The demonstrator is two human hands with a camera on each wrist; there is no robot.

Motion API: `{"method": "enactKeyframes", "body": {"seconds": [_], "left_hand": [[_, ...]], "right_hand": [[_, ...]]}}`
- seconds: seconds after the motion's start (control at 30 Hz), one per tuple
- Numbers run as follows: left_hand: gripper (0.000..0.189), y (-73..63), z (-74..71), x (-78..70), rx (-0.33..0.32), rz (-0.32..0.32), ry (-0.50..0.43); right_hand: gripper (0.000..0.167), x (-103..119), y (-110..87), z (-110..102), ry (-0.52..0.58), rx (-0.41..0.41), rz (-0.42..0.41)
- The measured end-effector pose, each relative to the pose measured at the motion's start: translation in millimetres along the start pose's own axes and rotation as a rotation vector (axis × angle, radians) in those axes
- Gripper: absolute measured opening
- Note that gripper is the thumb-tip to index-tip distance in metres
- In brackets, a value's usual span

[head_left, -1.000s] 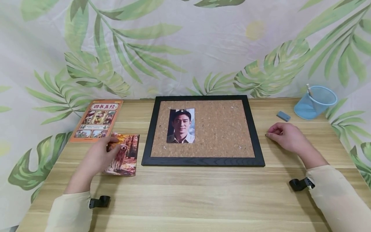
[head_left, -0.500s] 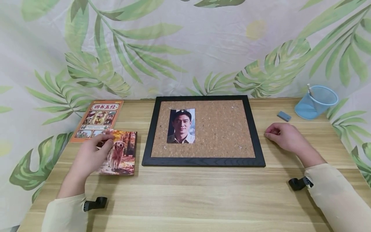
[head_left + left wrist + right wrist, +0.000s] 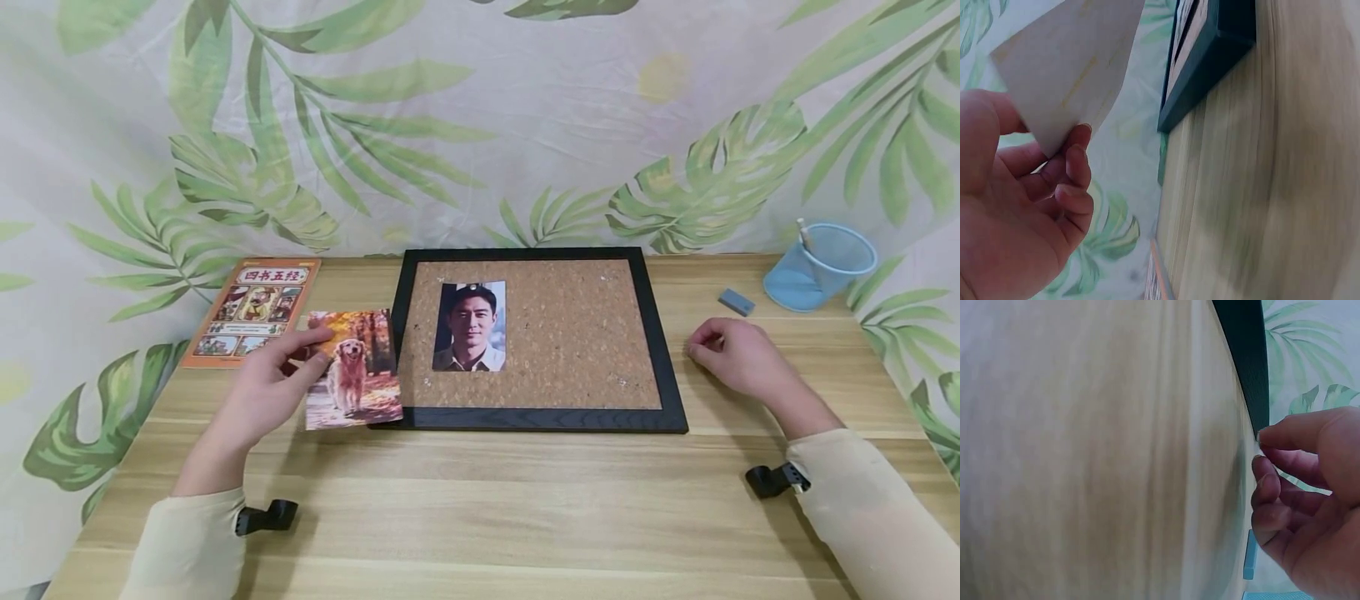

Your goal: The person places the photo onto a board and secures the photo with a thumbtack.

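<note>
In the head view my left hand (image 3: 266, 387) pinches the left edge of a photo of a golden retriever (image 3: 363, 367) between thumb and fingers. The photo is raised, its right edge overlapping the frame of a cork board (image 3: 573, 333). Its pale back (image 3: 1072, 69) shows in the left wrist view. A portrait photo (image 3: 471, 327) lies on the board's left half, with a small round tack (image 3: 472, 287) at its top. Right of the board, my right hand (image 3: 738, 354) has thumb and forefinger tips together, seemingly on a tiny pin-like thing, too small to make out.
An orange book (image 3: 255, 312) lies at the back left of the wooden table (image 3: 510, 517). Back right stand a blue mesh pen cup (image 3: 813, 271) with a pencil-like stick (image 3: 804, 233) in it and a small blue-grey block (image 3: 737, 302). A leaf-patterned cloth hangs behind.
My left hand has lifted the dog photo off the table beside the book and carried it right and up to the board's left edge. The right hand stays nearly still.
</note>
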State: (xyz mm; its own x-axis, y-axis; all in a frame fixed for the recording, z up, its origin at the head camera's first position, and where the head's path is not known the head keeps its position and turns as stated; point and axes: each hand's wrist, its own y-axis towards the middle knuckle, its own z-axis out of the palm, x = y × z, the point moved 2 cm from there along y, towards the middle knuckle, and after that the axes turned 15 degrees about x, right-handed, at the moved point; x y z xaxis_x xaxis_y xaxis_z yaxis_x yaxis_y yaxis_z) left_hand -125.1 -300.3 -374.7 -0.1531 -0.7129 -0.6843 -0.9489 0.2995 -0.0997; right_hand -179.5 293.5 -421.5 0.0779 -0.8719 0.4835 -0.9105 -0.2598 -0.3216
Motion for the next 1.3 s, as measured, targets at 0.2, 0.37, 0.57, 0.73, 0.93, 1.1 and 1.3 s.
{"method": "enactKeyframes", "body": {"seconds": [0.2,0.37,0.57,0.73,0.93,1.1,1.3], "left_hand": [[0.049,19.9,15.2,-18.4,0.119,0.082,-0.036],[0.053,38.0,27.4,-31.5,0.208,0.100,-0.058],[0.058,60.8,42.8,-47.8,0.283,0.089,-0.041],[0.059,80.9,58.2,-62.3,0.345,0.131,-0.062],[0.059,103.7,78.1,-80.7,0.383,0.130,-0.065],[0.060,119.8,93.6,-92.8,0.415,0.112,-0.063],[0.060,134.2,106.0,-107.0,0.449,0.115,-0.011]], "right_hand": [[0.013,3,-6.4,-2,0.024,-0.092,-0.018],[0.008,7,-9.5,-2,0.027,-0.138,-0.044],[0.012,10,-10.2,0,0.039,-0.151,-0.061],[0.018,11,-11.1,2,0.056,-0.139,-0.065],[0.019,13,-13.9,2,0.072,-0.142,-0.062],[0.018,15,-15.4,1,0.073,-0.155,-0.074],[0.020,15,-15.3,3,0.078,-0.138,-0.064]]}}
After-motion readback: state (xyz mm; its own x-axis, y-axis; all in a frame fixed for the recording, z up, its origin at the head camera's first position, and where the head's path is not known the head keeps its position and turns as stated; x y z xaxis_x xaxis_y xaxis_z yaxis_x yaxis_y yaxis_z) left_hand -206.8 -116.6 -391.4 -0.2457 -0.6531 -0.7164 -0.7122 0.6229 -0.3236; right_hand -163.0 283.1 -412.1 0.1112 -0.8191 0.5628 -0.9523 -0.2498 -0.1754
